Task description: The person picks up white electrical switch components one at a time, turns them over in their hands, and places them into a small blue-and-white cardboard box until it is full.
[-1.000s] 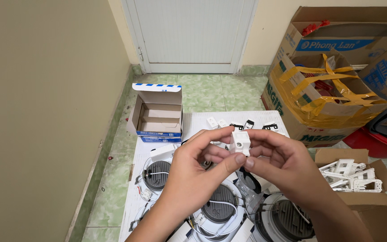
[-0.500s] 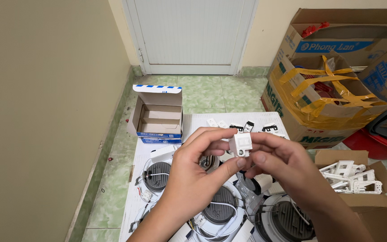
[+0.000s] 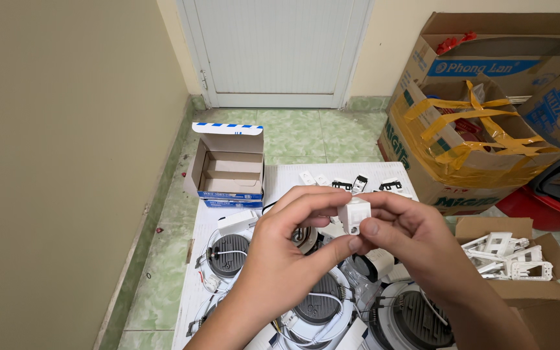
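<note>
Left hand (image 3: 286, 259) and right hand (image 3: 409, 243) are both pinching a small white switch module (image 3: 354, 215) by fingertips; slipping could drop it among the downlights (image 3: 322, 308) below.

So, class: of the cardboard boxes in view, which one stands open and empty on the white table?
The small white-and-blue cardboard box at the table's far left corner; the larger brown boxes sit on the floor, filled.

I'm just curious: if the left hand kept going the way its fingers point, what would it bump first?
Probably the right hand: the left hand points right, and both already pinch the small white block.
</note>
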